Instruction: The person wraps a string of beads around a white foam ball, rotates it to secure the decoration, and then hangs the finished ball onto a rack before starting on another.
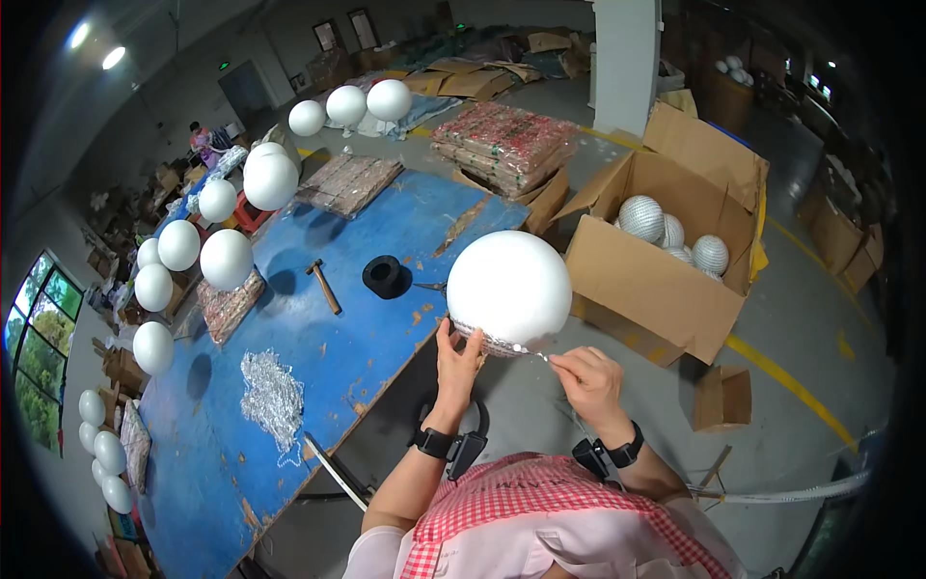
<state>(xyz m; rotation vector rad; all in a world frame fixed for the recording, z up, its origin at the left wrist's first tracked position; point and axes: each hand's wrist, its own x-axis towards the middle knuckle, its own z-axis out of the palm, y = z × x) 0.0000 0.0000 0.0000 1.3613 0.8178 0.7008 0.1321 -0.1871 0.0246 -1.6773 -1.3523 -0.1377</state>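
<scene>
A large white ball (509,285) is in front of me, beyond the table's near edge. Silvery beaded trim (497,344) wraps the underside of the ball. My left hand (457,367) supports the ball at its lower left, thumb and fingers against the trim. At the lower right, my right hand (590,383) pinches the end of a thin silver strand (543,356) that runs from the ball. What lies under the ball is hidden.
On the worn blue table (347,261) are a hammer (325,287), a black roll (386,277), a pointed metal tool (430,287) and a heap of silver strands (272,396). A cardboard box (646,289) with silver balls (641,218) stands right. White balls (227,259) line the table's far side.
</scene>
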